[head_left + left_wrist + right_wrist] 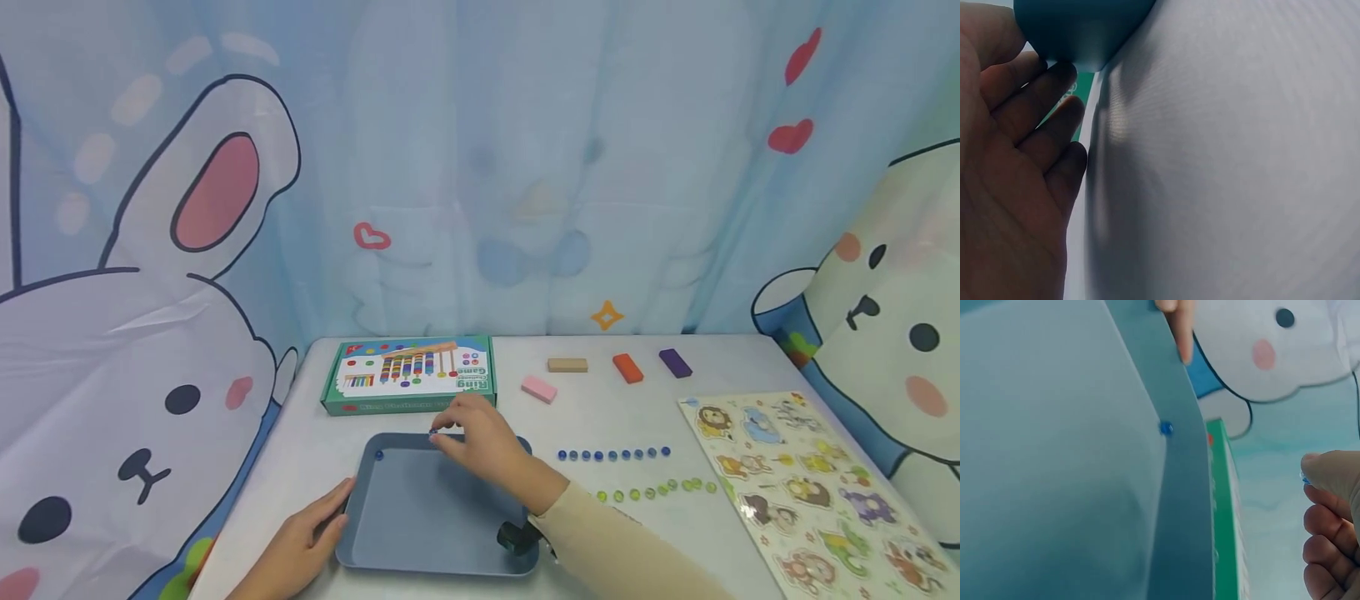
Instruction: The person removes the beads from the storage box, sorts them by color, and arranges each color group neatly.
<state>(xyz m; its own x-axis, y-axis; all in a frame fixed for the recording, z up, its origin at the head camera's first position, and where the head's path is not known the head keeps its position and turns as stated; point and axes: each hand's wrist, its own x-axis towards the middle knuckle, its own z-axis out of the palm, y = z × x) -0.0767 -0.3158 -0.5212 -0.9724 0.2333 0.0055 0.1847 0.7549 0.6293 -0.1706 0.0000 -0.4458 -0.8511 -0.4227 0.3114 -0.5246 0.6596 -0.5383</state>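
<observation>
My right hand (480, 437) is over the far part of the blue-grey tray (431, 512), pinching a small blue glass marble (432, 432) between thumb and index finger. Part of that marble (1305, 479) peeks out at the fingertips in the right wrist view. Another blue marble (379, 455) lies inside the tray at its far left corner. At the tray's left side, the fingers of my left hand (300, 542) touch the outer wall, loosely bent. The left wrist view has this hand (1022, 156) beside the tray's wall (1079, 31).
Right of the tray lie a row of blue marbles (598, 456) and a row of green ones (651, 493). A boxed ring game (408, 375) stands behind it. Pink (539, 389), wooden (567, 365), orange (627, 368) and purple blocks (676, 363) lie beyond. An animal board (810, 492) lies far right.
</observation>
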